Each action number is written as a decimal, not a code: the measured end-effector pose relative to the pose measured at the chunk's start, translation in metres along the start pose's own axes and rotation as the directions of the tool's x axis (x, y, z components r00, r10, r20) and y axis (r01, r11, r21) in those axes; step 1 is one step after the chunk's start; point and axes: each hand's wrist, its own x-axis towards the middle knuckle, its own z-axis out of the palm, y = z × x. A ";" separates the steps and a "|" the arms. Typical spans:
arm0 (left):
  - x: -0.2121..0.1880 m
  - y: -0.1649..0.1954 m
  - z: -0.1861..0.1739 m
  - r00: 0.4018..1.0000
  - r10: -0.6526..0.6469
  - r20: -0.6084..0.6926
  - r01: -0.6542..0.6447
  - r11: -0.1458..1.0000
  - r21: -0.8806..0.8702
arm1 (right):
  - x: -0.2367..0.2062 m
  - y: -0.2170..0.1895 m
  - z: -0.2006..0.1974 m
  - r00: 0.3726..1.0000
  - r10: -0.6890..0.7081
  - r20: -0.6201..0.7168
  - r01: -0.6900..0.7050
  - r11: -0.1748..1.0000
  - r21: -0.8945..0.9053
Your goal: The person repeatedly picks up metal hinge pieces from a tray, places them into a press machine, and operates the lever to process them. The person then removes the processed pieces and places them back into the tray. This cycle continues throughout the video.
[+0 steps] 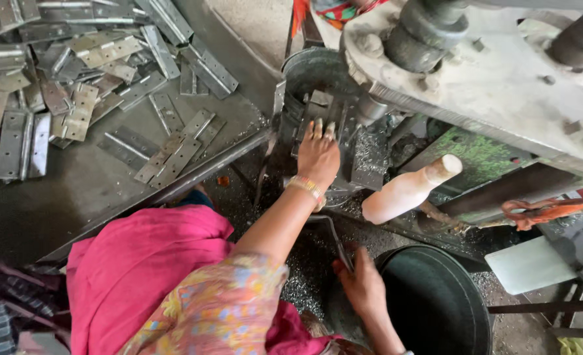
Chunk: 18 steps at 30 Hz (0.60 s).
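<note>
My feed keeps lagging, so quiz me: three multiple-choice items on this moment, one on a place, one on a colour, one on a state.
1. Where does the pile of metal hinges lie?
A. on the table at the left
B. in the black bucket
C. on the person's lap

2. What colour is the cloth over the lap?
A. green
B. pink
C. white

3. What is the right hand doing?
A. resting open on the table
B. holding the pale handle
C. gripping a thin metal lever

Answers: 1 A, the hinges are spread on the table. 2 B, the cloth is bright pink. 3 C, its fingers close round the lever; the left hand is at the machine.
</note>
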 end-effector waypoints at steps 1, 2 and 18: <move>-0.007 0.001 0.001 1.000 0.021 0.013 -0.021 1.000 0.001 | 0.004 -0.012 -0.018 0.973 -0.138 -0.183 0.148 0.988 0.040; -0.017 0.001 0.002 0.999 0.040 0.031 -0.040 0.999 0.004 | 0.011 -0.026 -0.033 0.971 -0.078 -0.228 0.121 0.976 0.180; -0.026 0.059 -0.002 0.880 0.151 -0.450 -0.112 0.987 0.112 | 0.034 -0.085 -0.079 0.972 0.009 -0.234 0.012 0.996 0.090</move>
